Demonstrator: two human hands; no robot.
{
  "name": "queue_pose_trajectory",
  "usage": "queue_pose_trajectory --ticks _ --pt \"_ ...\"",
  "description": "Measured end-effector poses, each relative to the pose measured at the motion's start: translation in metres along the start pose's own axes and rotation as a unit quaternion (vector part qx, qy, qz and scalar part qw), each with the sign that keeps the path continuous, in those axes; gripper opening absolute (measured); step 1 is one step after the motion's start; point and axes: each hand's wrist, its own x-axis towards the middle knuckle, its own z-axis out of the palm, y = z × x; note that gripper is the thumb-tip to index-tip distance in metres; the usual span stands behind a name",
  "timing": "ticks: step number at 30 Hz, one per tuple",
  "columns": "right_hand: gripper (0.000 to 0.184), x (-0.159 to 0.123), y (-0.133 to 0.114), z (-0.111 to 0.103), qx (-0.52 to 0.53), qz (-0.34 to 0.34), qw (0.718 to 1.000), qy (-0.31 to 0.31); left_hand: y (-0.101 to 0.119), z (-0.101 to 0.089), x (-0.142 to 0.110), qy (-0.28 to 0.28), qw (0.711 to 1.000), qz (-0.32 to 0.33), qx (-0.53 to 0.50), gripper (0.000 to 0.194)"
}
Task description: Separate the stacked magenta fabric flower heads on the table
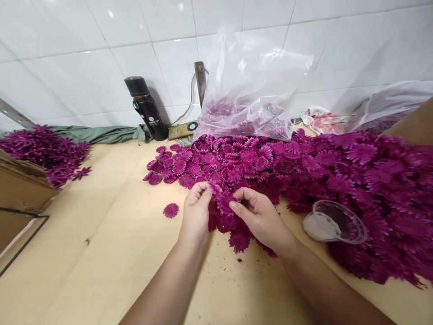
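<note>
My left hand (196,210) and my right hand (257,216) meet at the middle of the pale wooden table (111,253). Both pinch purple fabric flower pieces (223,202) held between them, fingers closed on the petals. More purple petals hang below my right palm. A large heap of the same purple flower pieces (321,180) spreads from the centre to the right edge, just behind and beside my hands. One loose flower (171,210) lies on the table left of my left hand.
A clear plastic cup (338,222) lies tipped on the heap at right. A clear bag of flowers (250,95) leans on the tiled wall. A black flask (147,108) stands at back. A cardboard box (20,189) with more flowers (43,151) sits left.
</note>
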Motion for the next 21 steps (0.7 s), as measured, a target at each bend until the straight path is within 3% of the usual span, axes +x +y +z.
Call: queue_pose_trajectory --ticks 2,4,5,9,11,13,15,18,21 --pt "0.013 -0.003 -0.005 -0.002 0.01 -0.009 1.0 -0.018 0.008 -0.01 0.012 0.077 0.997 -0.004 -0.021 0.008" --pt "0.015 -0.004 -0.008 -0.005 0.024 -0.004 0.999 -0.027 0.014 -0.02 0.023 0.146 0.986 0.069 -0.037 0.008" --pt "0.017 -0.003 -0.008 -0.006 0.028 0.004 0.999 -0.024 0.015 -0.023 0.027 0.149 0.984 0.094 -0.031 0.01" --pt "0.026 0.002 -0.005 -0.008 0.017 0.028 0.999 0.013 0.002 -0.019 0.024 0.0 0.982 0.132 0.137 0.016" --pt "0.031 0.005 -0.002 -0.009 0.007 0.028 0.999 0.038 -0.006 -0.013 0.016 -0.018 0.963 0.179 0.201 0.023" --pt "0.035 0.007 0.001 -0.009 -0.001 0.027 0.998 0.057 -0.01 -0.007 0.007 -0.033 0.948 0.219 0.23 0.022" --pt "0.038 0.008 0.004 -0.009 -0.007 0.029 0.997 0.066 -0.009 -0.002 -0.002 -0.081 0.935 0.24 0.247 0.016" --pt "0.041 0.01 0.009 -0.009 -0.01 0.036 0.997 0.074 -0.008 0.004 -0.012 -0.17 0.918 0.239 0.268 0.008" --pt "0.04 0.01 0.011 -0.007 -0.008 0.03 0.996 0.079 -0.009 0.007 -0.014 -0.197 0.922 0.214 0.256 0.005"
